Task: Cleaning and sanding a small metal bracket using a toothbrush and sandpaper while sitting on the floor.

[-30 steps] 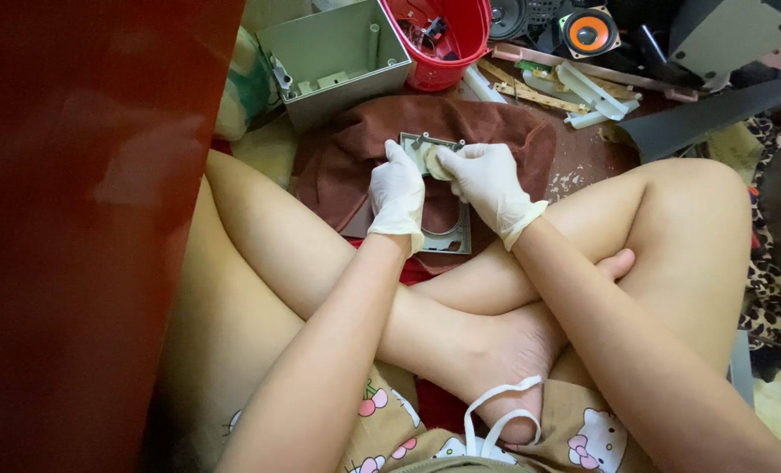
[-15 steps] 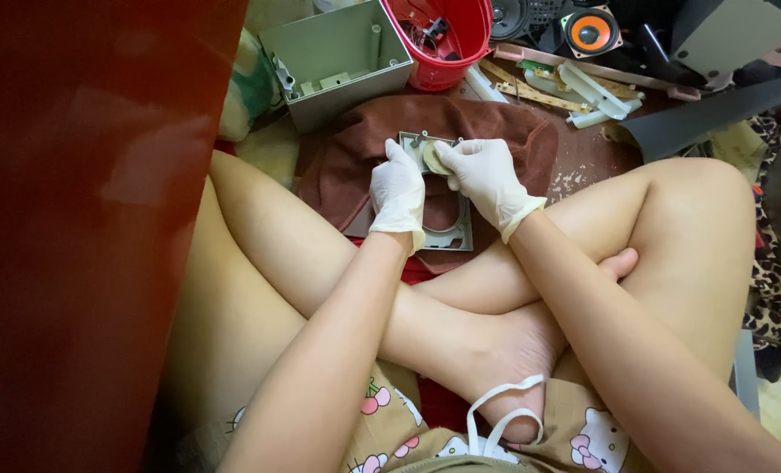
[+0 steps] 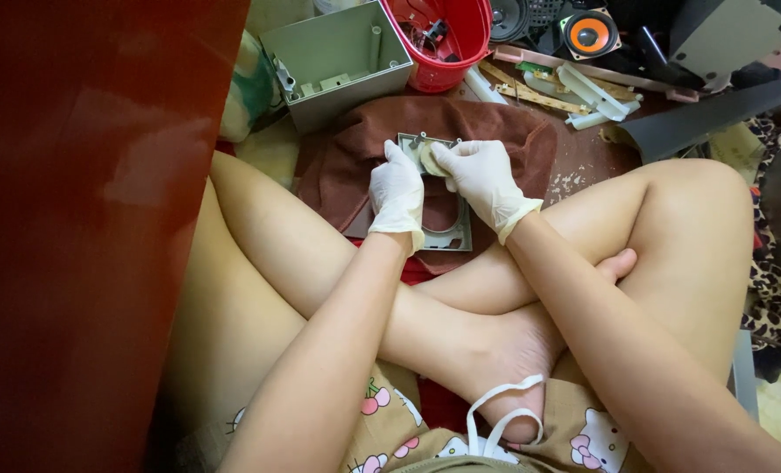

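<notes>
Below, flat grey metal frame (image 3: 450, 235) on brown cloth (image 3: 504, 131)

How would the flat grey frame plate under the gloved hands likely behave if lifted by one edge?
The grey frame plate looks thin and flat with a large round cut-out, so it is probably stiff and fairly light. Its edges look thin and possibly sharp. It lies on a soft brown cloth, so a push may drag the cloth along. The left hand and right hand both press on it.
</notes>
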